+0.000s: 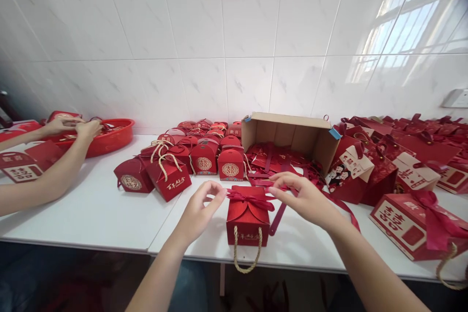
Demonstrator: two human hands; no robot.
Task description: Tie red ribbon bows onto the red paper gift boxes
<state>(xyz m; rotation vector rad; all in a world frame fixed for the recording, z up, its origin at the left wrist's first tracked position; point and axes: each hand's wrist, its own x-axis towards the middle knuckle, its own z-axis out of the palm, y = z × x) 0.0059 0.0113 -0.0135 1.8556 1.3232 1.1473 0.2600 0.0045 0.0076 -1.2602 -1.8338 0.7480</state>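
A small red gift box [246, 231] with a folded petal top stands at the table's front edge. Its gold rope handle [247, 270] hangs over that edge. Across the top lies a dark red ribbon [252, 199], gathered in the middle like a bow. My left hand [197, 212] pinches the ribbon on the left of the box. On the other side my right hand [307, 200] pinches the ribbon between thumb and finger. One loose ribbon tail [278, 219] slants down beside the box onto the table.
Behind the box a cardboard carton [288, 119] lies on its side, spilling ribbons. Finished-looking red boxes [206, 156] cluster left of it. Red gift bags [351, 163] crowd the right. Another person's hands [87, 129] work over a red basin [119, 139] at far left.
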